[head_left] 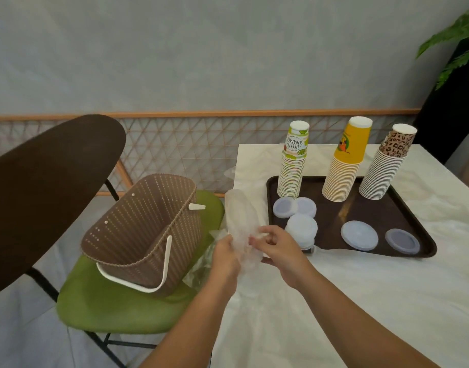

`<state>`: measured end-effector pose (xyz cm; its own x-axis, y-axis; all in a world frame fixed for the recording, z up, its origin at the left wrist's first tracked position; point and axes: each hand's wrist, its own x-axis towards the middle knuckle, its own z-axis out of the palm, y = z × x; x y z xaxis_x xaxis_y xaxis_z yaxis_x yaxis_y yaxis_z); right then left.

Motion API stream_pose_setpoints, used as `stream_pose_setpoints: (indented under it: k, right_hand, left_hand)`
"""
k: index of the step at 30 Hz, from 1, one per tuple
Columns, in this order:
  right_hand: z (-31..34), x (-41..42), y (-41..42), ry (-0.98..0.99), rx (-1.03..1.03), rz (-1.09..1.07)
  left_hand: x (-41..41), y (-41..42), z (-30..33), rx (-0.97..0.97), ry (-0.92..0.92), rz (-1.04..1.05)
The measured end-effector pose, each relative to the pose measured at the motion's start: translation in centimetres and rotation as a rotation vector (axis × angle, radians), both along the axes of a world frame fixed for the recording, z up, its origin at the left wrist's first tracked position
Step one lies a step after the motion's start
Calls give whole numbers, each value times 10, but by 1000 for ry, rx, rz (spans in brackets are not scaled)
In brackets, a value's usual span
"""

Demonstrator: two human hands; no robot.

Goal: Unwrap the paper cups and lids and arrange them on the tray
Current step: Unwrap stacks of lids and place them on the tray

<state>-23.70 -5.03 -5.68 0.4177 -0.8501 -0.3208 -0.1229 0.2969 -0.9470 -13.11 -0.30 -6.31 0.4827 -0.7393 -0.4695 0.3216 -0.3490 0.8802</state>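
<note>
At the centre of the frame both hands work on a clear plastic wrapper (pixel 240 229), a crumpled, translucent sleeve that rises up and left from the fingers. Whether anything remains inside it cannot be told — the film is blurred and milky. The left hand (pixel 225 254) grips the wrapper's lower part with curled fingers; the right hand (pixel 277 247) pinches it from the other side, and its fingertips are partly hidden in the folds. More loose plastic film (pixel 201 264) lies below the left hand, hard to separate from the pale table (pixel 360 301).

Right of centre a dark brown tray (pixel 403 205) sits on the table. Along its far edge stand three upside-down stacks of paper cups: a white stack printed "HELLO SUMMER" with limes (pixel 293 160), a yellow stack (pixel 346 160) and a leopard-print stack (pixel 387 166). On the near part lie translucent lids — two overlapping lids (pixel 294 207) at the left, a short pile of lids (pixel 302 228) just beside the right hand, then a larger single lid (pixel 359 235) and a darker-looking one (pixel 402 240) further right.

At lower left a brown woven-look basket (pixel 145 235) with a cream handle rests on a green chair seat (pixel 116 309). A dark chair back (pixel 42 187) fills the left edge, cut off by the frame, and a fern (pixel 456 41) is cropped at the upper right.
</note>
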Motion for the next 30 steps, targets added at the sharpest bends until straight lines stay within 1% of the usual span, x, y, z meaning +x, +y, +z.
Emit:
stream_pose_setpoints:
  k: [2, 4, 5, 7, 9, 11, 14, 15, 16, 17, 18, 19, 20, 21, 22, 23, 24, 26, 28, 30]
  right_hand:
    - [-6, 0, -3, 5, -49, -4]
    - [-9, -2, -5, -72, 27, -44]
    - [-11, -2, -7, -137, 103, -59]
    - [-17, -5, -10, -212, 217, -72]
    - [-22, -5, -14, -196, 225, -81]
    - [-27, -6, -19, -177, 214, -125]
    - [-36, -12, -29, -129, 223, -155]
    - [-39, -14, -33, -71, 186, -150]
    - [-38, -16, -35, 5, 97, -155]
    - [-34, -16, -37, 73, -43, -191]
    - [-23, -16, -36, 110, -236, -266]
    - [-9, -15, -34, 92, -454, -331]
    - [8, -13, -30, 22, -653, -336]
    - [21, -10, -26, -48, -798, -267]
    - [30, -7, -23, -87, -880, -145]
    - [30, -4, -21, -68, -910, 8]
    - [29, 0, -19, 0, -905, 155]
    - [10, 3, -18, 218, -877, 358]
    - [-11, 1, -19, 388, -876, 436]
    - [-25, -1, -21, 505, -909, 491]
  left_hand:
    - [1, -2, -1, -14, 29, 35]
    - [4, -5, -4, -29, 107, 61]
    - [6, -8, -6, -50, 184, 74]
    - [10, -13, -8, -102, 399, 119]
    - [14, -17, -11, -78, 502, 181]
    - [18, -19, -11, -85, 567, 209]
    - [25, -18, -6, -119, 647, 199]
    - [27, -17, -4, -140, 646, 170]
    - [29, -18, -4, -153, 609, 140]
    - [31, -18, -5, -158, 545, 123]
    - [30, -18, -6, -165, 488, 105]
    - [29, -19, -8, -170, 457, 90]
    - [26, -20, -9, -181, 452, 71]
    - [23, -20, -9, -193, 444, 63]
    - [19, -21, -6, -194, 428, 67]
    - [18, -22, -5, -187, 401, 85]
    - [17, -24, -5, -180, 381, 114]
    - [20, -26, -4, -199, 375, 172]
    - [22, -25, 0, -224, 342, 191]
    - [24, -23, 2, -244, 280, 175]
